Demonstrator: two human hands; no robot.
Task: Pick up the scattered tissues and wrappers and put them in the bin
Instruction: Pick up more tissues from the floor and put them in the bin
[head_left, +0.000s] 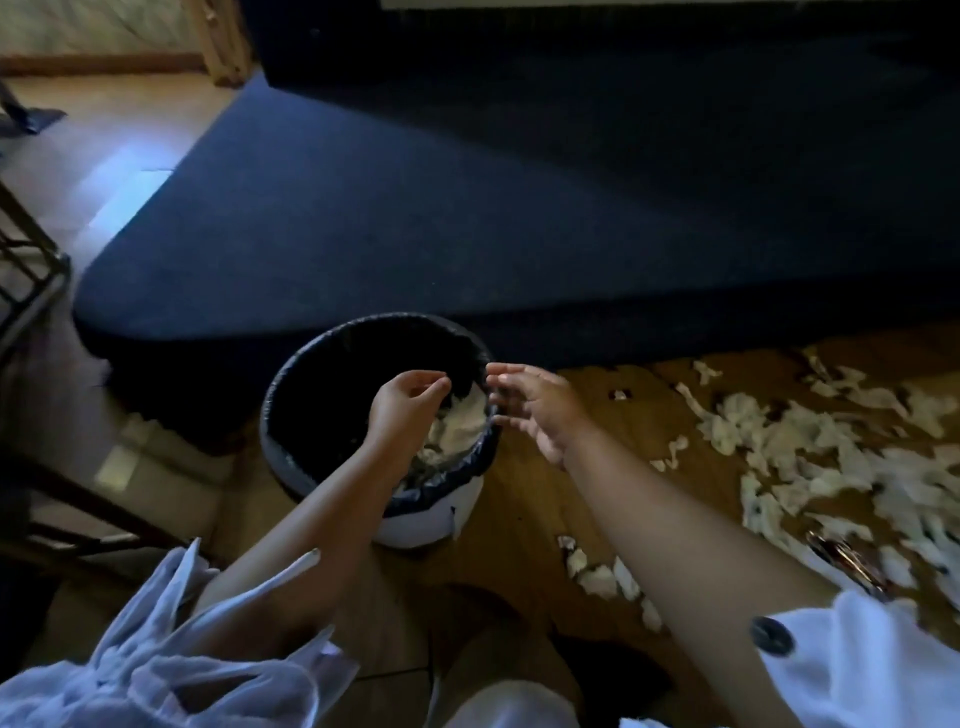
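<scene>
Tissues (457, 431), crumpled, lie inside the bin (421, 527), against its right wall, on the black liner (322, 415). The left hand (405, 410) hangs over the bin's opening, fingers curled with the tips close to the thumb; if they pinch something small, I cannot tell. The right hand (535, 410) is above the bin's right rim, fingers spread wide and holding nothing. Many scattered tissues (810, 447) cover the wooden floor (613, 467) to the right of the bin, and smaller pieces (597, 577) lie near its front right. A shiny wrapper (844, 564) lies among them, far right of the bin. Behind the bin stands dark blue furniture (467, 208).
</scene>
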